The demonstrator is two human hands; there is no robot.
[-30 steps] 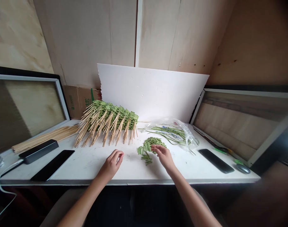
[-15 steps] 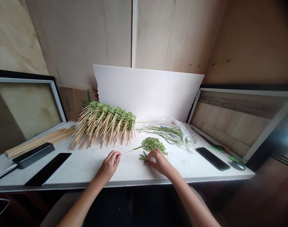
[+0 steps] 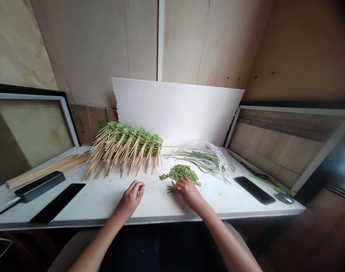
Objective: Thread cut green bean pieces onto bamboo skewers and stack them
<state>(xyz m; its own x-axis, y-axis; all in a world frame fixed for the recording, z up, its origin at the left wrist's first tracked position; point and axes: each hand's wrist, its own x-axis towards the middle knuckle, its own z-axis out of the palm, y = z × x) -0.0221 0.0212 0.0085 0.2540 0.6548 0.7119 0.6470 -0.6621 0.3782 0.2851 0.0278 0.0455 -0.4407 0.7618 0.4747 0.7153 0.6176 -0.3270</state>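
My left hand (image 3: 133,192) pinches the bare end of a thin bamboo skewer (image 3: 152,183). Short cut green stalk pieces (image 3: 164,176) are threaded on its far end, lying against a loose heap of the same pieces (image 3: 185,172). My right hand (image 3: 188,192) is curled at the near side of the heap, its fingertips by a smaller cluster of pieces (image 3: 171,187). What lies between those fingers is hidden. Beyond my left hand rests a large stack of loaded skewers (image 3: 133,138), green pieces at the back and bare ends pointing toward me.
Bare skewers (image 3: 50,168) lie at the left, near a black box (image 3: 42,186) and a phone (image 3: 58,203). Long green stalks (image 3: 199,158) sit in a clear plastic bag (image 3: 222,160) behind the heap. Another dark phone (image 3: 254,190) and a mouse (image 3: 285,198) are at the right.
The green pieces at the skewer's end now look bunched and sit further left. My right hand has shifted slightly, its fingers more closed at the small cluster. My left hand has barely moved.
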